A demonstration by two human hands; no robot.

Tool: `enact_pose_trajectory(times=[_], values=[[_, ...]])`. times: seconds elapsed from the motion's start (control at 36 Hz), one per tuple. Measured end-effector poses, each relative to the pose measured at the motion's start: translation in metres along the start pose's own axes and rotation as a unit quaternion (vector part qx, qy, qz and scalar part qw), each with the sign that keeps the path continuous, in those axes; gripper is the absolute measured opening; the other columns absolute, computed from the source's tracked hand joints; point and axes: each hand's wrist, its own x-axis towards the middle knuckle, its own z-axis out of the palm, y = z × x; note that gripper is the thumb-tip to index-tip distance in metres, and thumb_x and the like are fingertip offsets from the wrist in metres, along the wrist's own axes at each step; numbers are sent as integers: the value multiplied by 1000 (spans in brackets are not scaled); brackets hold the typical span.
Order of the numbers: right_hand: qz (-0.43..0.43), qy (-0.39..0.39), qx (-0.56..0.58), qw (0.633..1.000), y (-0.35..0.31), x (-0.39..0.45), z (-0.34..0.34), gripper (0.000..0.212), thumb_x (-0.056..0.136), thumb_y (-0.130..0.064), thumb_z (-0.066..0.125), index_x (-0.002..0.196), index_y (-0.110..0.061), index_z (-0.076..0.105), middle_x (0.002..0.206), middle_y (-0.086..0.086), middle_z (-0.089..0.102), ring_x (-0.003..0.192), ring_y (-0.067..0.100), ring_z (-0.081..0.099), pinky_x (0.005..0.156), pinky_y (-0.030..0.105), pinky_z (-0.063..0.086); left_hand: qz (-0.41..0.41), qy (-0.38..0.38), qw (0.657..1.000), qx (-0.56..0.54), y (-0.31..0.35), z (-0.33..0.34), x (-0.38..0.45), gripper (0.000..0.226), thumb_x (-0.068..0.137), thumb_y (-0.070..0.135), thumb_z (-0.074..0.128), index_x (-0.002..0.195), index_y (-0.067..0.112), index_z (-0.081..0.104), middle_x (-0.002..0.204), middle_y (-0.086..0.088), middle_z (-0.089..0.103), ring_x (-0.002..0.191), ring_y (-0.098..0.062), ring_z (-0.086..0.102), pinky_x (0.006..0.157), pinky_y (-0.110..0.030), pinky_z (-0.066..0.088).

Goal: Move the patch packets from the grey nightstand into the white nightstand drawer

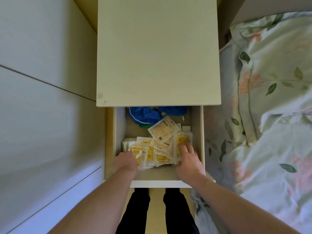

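Both hands in the open white nightstand drawer (pixel 197 132).
Left hand (pixel 125 160) and right hand (pixel 187 159) rest on the patch packets (pixel 162 142) — fingers relaxed, gripping nothing.

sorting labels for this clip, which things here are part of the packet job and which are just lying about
Part of the job:
- patch packets, piled in the drawer
- white nightstand drawer, pulled open
- left hand and right hand, both resting on the pile

Just lying about:
- blue cloth at the drawer's back
- floral bedding on the right
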Motion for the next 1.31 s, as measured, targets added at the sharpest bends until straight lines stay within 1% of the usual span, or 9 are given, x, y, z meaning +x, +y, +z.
enact_pose_trajectory(times=[0.31,0.58,0.78,0.86,0.94,1.08,1.17,1.25,1.31], values=[[-26,-3,39,999,6,-8,-7,74,88,0,52,154,-27,30,166,-5,15,149,22,31,118,42,40,78,1,971,224,10,-21,16,33,99,16,58,132,15,61,133,-2,61,123,-18,60,93,-27,51],[-34,-24,49,998,16,-22,-17,71,89,0,52,153,-23,33,159,-3,26,142,23,38,118,41,38,224,52,941,248,7,-33,-2,34,88,9,63,121,18,64,117,-4,66,107,-25,67,85,-36,54],[-25,-2,50,998,17,-49,-30,61,91,-6,50,147,-26,38,159,-10,21,135,23,45,104,36,49,336,34,911,238,4,-33,-22,60,87,2,58,144,17,47,148,-4,41,125,-24,44,101,-40,46],[-28,15,52,998,22,-58,-30,59,89,-8,48,144,-27,41,160,-11,22,135,23,47,104,39,51,342,0,896,284,3,-32,-29,74,89,2,56,157,14,28,167,-7,11,144,-29,27,117,-44,32],[-27,28,56,998,26,-64,-29,58,89,-10,48,143,-29,42,159,-13,22,136,21,46,108,41,49,329,-35,894,301,4,-29,-33,78,94,4,51,160,15,12,169,-5,0,153,-30,10,124,-45,18],[-14,54,73,996,31,-75,-17,61,92,-8,52,147,-30,40,160,-12,21,138,19,44,110,33,46,274,-101,914,283,5,-15,-38,76,96,4,42,161,22,9,169,-5,7,155,-31,6,125,-43,15],[-2,78,84,993,31,-86,-6,60,92,-8,53,148,-27,41,159,-10,25,138,20,43,108,30,41,234,-101,937,240,4,-14,-44,74,96,9,46,160,28,16,165,-18,14,151,-34,21,122,-40,26],[8,107,116,987,30,-103,9,58,90,-9,55,145,-26,46,156,-10,30,142,19,39,111,29,41,242,-75,950,182,-3,-16,-53,69,91,11,50,155,28,32,149,-13,43,135,-30,45,107,-37,44],[12,119,132,984,26,-121,15,58,90,-9,53,144,-25,48,154,-11,33,142,18,38,112,29,40,264,-65,953,137,-8,-26,-70,67,89,9,51,152,29,38,144,-10,48,129,-28,51,102,-36,47]])
